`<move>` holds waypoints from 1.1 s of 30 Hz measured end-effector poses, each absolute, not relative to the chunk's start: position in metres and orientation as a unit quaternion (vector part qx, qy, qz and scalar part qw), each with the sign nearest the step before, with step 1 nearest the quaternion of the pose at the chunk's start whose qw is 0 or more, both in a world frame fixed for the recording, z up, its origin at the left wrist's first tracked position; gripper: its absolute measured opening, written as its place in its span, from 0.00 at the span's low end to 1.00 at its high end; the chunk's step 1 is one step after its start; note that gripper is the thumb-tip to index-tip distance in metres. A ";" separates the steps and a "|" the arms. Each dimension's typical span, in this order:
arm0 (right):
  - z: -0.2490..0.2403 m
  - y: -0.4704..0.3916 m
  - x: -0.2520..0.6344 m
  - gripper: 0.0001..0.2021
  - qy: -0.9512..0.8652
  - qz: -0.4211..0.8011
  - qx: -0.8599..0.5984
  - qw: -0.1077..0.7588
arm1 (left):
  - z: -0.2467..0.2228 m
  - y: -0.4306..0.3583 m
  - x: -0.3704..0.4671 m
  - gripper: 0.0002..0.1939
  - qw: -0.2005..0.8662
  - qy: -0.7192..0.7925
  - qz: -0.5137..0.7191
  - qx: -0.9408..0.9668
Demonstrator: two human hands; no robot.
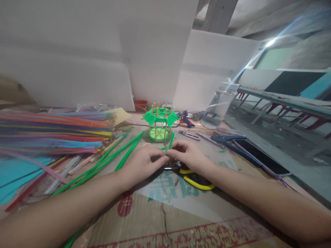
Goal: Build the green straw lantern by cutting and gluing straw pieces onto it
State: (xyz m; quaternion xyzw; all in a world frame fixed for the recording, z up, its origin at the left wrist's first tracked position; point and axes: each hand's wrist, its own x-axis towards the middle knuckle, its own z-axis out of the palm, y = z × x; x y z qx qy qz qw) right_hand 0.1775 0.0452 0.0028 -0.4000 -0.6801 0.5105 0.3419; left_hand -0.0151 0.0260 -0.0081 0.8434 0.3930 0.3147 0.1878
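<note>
My left hand (147, 159) and my right hand (192, 156) meet at the middle of the table, both closed with fingertips pinched together. Between them is a short green pipe cleaner (171, 140), its upper end sticking up past the right fingers. Just behind it stands a small round pavilion (158, 122) with a green fringed roof, thin wooden posts and a green base. Scissors with yellow handles (199, 183) lie partly hidden under my right hand. Long green pipe cleaners (119, 151) run beside my left forearm.
Bundles of coloured pipe cleaners (57, 127) fill the left side, blurred. To the right are snips (189, 135), a phone (261, 156), navy-handled pliers (227, 137) and a clear water container (219, 106). A glue gun (186, 119) sits behind. White boards (155, 51) close off the back.
</note>
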 end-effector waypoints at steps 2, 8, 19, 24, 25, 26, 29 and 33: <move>0.001 0.046 0.179 0.18 -0.684 0.505 -0.397 0.346 | -0.008 0.026 -0.015 0.12 0.189 0.398 0.320 0.839; -0.005 0.049 0.179 0.15 -0.709 0.461 -0.395 0.358 | -0.008 0.024 -0.015 0.15 0.196 0.415 0.329 0.826; 0.056 0.035 0.214 0.12 -0.884 0.256 -0.355 0.162 | -0.005 0.023 -0.015 0.17 0.290 0.439 0.320 0.788; 0.061 0.027 0.241 0.17 -0.923 0.141 -0.359 0.006 | -0.003 0.023 -0.015 0.17 0.324 0.447 0.330 0.766; 0.059 0.026 0.244 0.18 -0.927 0.132 -0.352 -0.006 | -0.001 0.023 -0.015 0.17 0.326 0.449 0.331 0.763; 0.057 0.026 0.245 0.19 -0.931 0.128 -0.343 -0.015 | 0.000 0.023 -0.015 0.17 0.326 0.451 0.333 0.761; 0.050 0.024 0.245 0.24 -0.941 0.111 -0.317 -0.030 | 0.006 0.023 -0.016 0.17 0.323 0.464 0.340 0.751; 0.040 0.020 0.242 0.32 -0.942 0.062 -0.329 -0.027 | 0.014 0.021 -0.017 0.17 0.321 0.480 0.351 0.737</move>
